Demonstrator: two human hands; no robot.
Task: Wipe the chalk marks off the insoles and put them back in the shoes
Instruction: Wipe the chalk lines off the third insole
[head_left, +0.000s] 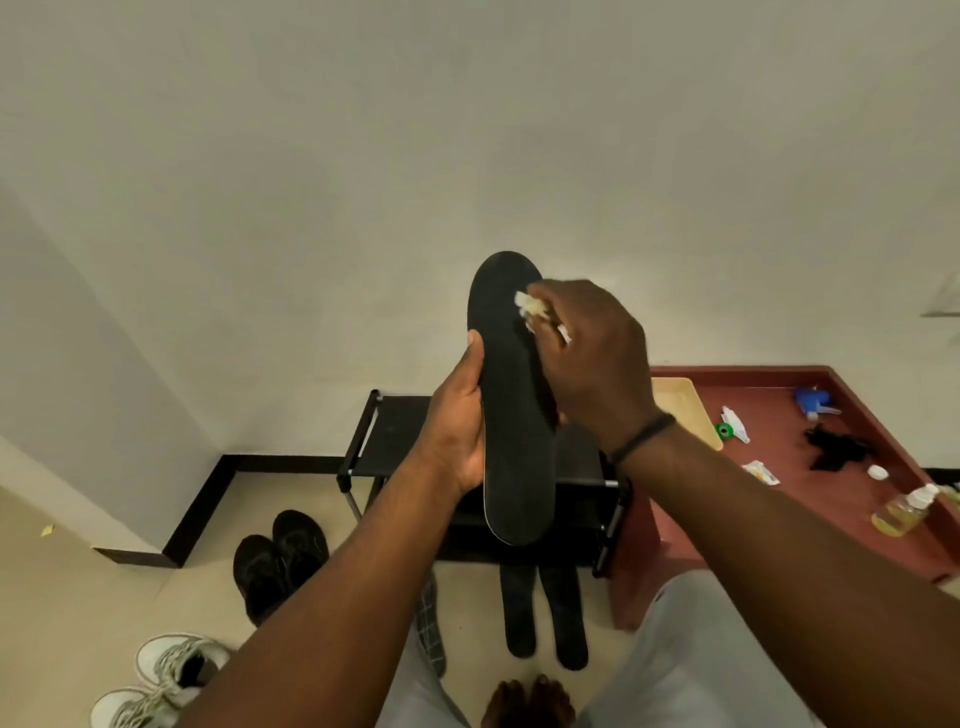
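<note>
Left grip: the left hand (457, 426) was seen curled round the left edge of a black insole (511, 415), thumb laid along its rim, so that the insole was held upright with the toe end uppermost.
Right grip: the right hand (592, 353) was closed on a small whitish wipe (530, 306), which was pinched in the fingers and pressed against the upper face of the held insole, above the left grip.
Held insole: it was raised in front of a black shoe rack (395, 431), which stood below and behind both grips.
Spare insoles: two more black insoles (545, 613) were laid side by side on the floor, below the grips and just before the rack.
Black shoes: a pair (280, 561) was set on the floor, down and left of the left grip.
White shoes: a pair (166, 680) was placed nearer still, at the lower left.
Red surface: to the right of the right grip a red surface (727, 499) was seen, on which a cream tray (685, 415), a blue spray bottle (813, 402) and a bottle of yellow liquid (904, 512) were kept.
</note>
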